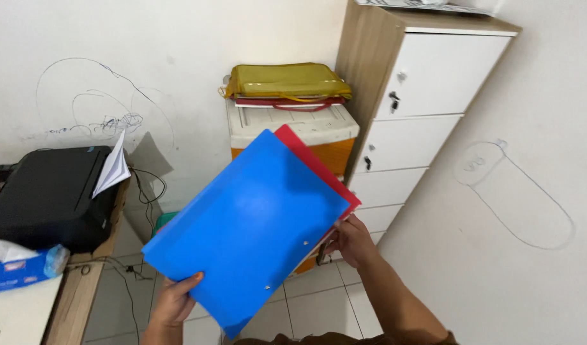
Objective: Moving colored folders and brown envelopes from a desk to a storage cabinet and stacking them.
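I hold a blue plastic folder [248,223] tilted in front of me, with a red folder [319,163] stacked right behind it. My left hand [175,300] grips the folders' lower left edge, thumb on the blue cover. At the right edge, my right hand [352,241] pinches the same stack. Only a strip of the red folder shows along the top right side.
A black printer [47,195] with paper in it sits on a wooden desk [76,294] at left, beside a tissue pack [25,267]. Ahead stands a white and orange plastic drawer unit [306,128] topped by a yellow bag [287,80]. A white drawer cabinet [421,108] is at right.
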